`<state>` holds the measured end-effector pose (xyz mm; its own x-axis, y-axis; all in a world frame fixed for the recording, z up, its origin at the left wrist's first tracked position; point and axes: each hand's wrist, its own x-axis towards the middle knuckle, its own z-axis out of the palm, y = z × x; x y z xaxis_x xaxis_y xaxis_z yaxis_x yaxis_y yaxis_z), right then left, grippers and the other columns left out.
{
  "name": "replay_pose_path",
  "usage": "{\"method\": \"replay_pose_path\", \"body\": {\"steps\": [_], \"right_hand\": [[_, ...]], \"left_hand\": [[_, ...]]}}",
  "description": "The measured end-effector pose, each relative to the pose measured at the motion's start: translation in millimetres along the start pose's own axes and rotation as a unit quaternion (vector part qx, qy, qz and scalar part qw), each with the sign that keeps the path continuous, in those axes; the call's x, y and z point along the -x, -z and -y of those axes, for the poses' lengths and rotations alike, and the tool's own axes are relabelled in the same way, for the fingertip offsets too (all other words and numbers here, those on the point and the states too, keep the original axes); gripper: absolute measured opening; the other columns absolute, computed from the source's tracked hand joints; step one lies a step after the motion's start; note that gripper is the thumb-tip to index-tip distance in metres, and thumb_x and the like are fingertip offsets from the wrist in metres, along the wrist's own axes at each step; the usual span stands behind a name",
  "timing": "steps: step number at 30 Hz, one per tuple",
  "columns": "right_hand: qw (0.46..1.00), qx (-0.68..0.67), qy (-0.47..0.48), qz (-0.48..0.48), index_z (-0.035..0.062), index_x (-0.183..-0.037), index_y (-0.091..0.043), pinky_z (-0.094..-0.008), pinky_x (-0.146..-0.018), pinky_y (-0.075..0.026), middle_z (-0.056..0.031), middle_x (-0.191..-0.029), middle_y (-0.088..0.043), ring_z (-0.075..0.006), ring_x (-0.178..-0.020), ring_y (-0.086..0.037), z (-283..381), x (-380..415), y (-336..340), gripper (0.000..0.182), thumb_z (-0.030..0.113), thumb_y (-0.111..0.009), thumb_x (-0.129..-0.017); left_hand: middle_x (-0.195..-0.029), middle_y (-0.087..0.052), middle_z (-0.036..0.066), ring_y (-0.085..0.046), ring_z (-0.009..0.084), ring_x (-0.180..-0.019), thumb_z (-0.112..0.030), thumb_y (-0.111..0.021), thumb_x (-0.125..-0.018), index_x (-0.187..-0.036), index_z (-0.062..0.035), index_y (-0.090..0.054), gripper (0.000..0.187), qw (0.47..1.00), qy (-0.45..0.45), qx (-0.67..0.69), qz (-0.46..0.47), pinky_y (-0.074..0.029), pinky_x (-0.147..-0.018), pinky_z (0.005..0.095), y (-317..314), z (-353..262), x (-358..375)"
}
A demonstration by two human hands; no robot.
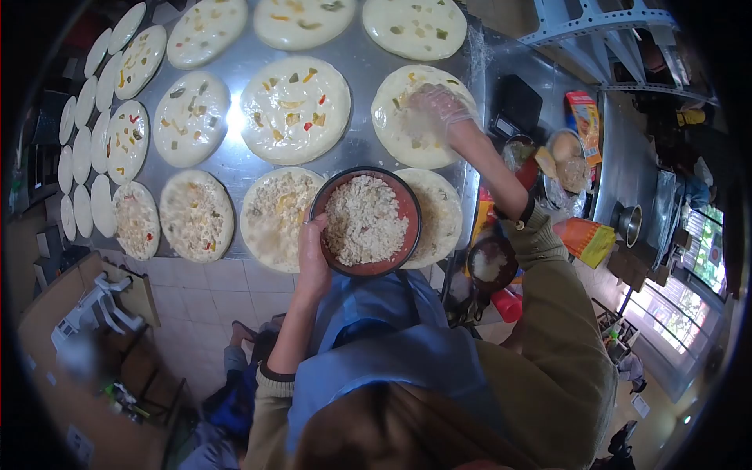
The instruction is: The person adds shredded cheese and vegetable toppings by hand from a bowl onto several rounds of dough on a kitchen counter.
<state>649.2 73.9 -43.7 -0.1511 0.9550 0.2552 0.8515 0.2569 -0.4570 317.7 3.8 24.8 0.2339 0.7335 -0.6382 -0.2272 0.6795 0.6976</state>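
Note:
My bare left hand (313,254) is closed on the left rim of a round bowl (408,210) with a dark edge and reddish inside. Pale crumbly topping (365,221) fills much of it. In a clear plastic glove, my right hand (440,106) hovers over a flat dough round (395,129) dotted with pepper pieces; motion blurs its fingers. Behind the bowl, a crumb-covered dough round (439,215) is partly hidden. Another crumb-topped round (270,211) lies left of the bowl.
Several more dough rounds (295,110) lie in rows across the metal table (229,153). A black scale (517,106) stands at its right, near packets and a bag of round items (565,149). A dark pan (492,266) sits lower right. A person's foot (244,333) shows below.

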Motion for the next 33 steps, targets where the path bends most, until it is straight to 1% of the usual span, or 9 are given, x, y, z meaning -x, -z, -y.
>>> {"method": "replay_pose_path", "body": {"steps": [4,10,14,17,21,23,26,30,33], "right_hand": [[0.991,0.106,-0.067,0.053,0.0030,-0.098,-0.057,-0.0388,-0.076,-0.046,-0.0157,-0.089,-0.059,-0.0325,-0.083,-0.056,14,-12,45,0.022,0.003,-0.047,-0.079],[0.995,0.012,0.056,0.084,0.0031,-0.097,-0.056,-0.0367,-0.081,-0.046,-0.0149,-0.097,-0.058,-0.0300,-0.091,-0.055,44,13,25,0.024,0.000,-0.048,-0.075],[0.993,0.086,-0.038,0.076,0.0060,-0.101,-0.060,-0.0365,-0.086,-0.044,-0.0142,-0.103,-0.059,-0.0305,-0.096,-0.055,53,32,54,0.025,0.005,-0.051,-0.078],[0.969,0.024,-0.216,0.118,0.0060,-0.102,-0.060,-0.0353,-0.087,-0.044,-0.0138,-0.103,-0.059,-0.0284,-0.096,-0.057,76,15,89,0.021,0.009,-0.050,-0.083],[0.970,-0.002,-0.109,0.218,0.0064,-0.107,-0.057,-0.0343,-0.090,-0.043,-0.0108,-0.110,-0.058,-0.0254,-0.104,-0.054,139,1,106,0.026,0.012,-0.057,-0.082],[0.971,-0.203,-0.051,0.113,0.0073,-0.115,-0.052,-0.0392,-0.093,-0.041,-0.0130,-0.120,-0.052,-0.0305,-0.113,-0.048,151,21,84,0.034,0.019,-0.054,-0.084],[0.958,-0.021,-0.154,0.241,0.0078,-0.122,-0.046,-0.0458,-0.093,-0.040,-0.0163,-0.127,-0.045,-0.0360,-0.116,-0.044,178,13,54,0.040,0.021,-0.052,-0.084],[0.987,-0.053,-0.017,0.152,0.0073,-0.119,-0.048,-0.0471,-0.087,-0.044,-0.0198,-0.123,-0.047,-0.0372,-0.112,-0.047,166,50,26,0.039,0.012,-0.051,-0.081],[0.986,-0.095,-0.023,0.132,0.0063,-0.109,-0.055,-0.0437,-0.085,-0.046,-0.0198,-0.110,-0.056,-0.0354,-0.103,-0.054,155,50,28,0.031,0.008,-0.052,-0.078]], "left_hand": [[-0.113,-0.054,0.008,-0.052,0.0174,-0.104,-0.035,-0.046,-0.087,-0.117,-0.0027,-0.047,0.044,1.000,-0.010,-0.018,0.005,-0.039,-0.092,0.0314,1,0,-2],[-0.113,-0.054,0.008,-0.051,0.0176,-0.105,-0.034,-0.046,-0.087,-0.117,-0.0022,-0.047,0.044,1.000,-0.013,0.001,0.018,-0.038,-0.092,0.0317,-11,-6,-4],[-0.114,-0.053,0.009,-0.049,0.0169,-0.107,-0.032,-0.040,-0.092,-0.118,0.0003,-0.045,0.042,0.998,-0.051,-0.023,0.026,-0.035,-0.096,0.0312,-13,-6,-9],[-0.114,-0.052,0.011,-0.047,0.0177,-0.108,-0.030,-0.038,-0.092,-0.119,0.0017,-0.044,0.042,0.990,-0.104,-0.091,0.020,-0.034,-0.096,0.0308,-23,-10,-13],[-0.114,-0.051,0.014,-0.047,0.0180,-0.106,-0.021,-0.040,-0.089,-0.122,0.0039,-0.042,0.041,0.979,-0.151,-0.135,0.037,-0.033,-0.094,0.0290,-46,-22,-18],[-0.114,-0.051,0.014,-0.047,0.0177,-0.107,-0.020,-0.040,-0.089,-0.122,0.0035,-0.041,0.041,0.976,-0.158,-0.141,0.046,-0.033,-0.095,0.0286,-57,-27,-16],[-0.114,-0.052,0.014,-0.047,0.0174,-0.106,-0.020,-0.040,-0.090,-0.122,0.0030,-0.041,0.040,0.979,-0.163,-0.113,0.047,-0.034,-0.095,0.0286,-70,-23,-18],[-0.113,-0.052,0.014,-0.048,0.0179,-0.105,-0.019,-0.038,-0.090,-0.124,0.0040,-0.040,0.041,0.980,-0.161,-0.109,0.051,-0.035,-0.094,0.0288,-66,-9,-24],[-0.113,-0.052,0.014,-0.049,0.0183,-0.104,-0.020,-0.039,-0.090,-0.124,0.0048,-0.039,0.043,0.981,-0.150,-0.110,0.052,-0.035,-0.093,0.0287,-66,-5,-26]]}}
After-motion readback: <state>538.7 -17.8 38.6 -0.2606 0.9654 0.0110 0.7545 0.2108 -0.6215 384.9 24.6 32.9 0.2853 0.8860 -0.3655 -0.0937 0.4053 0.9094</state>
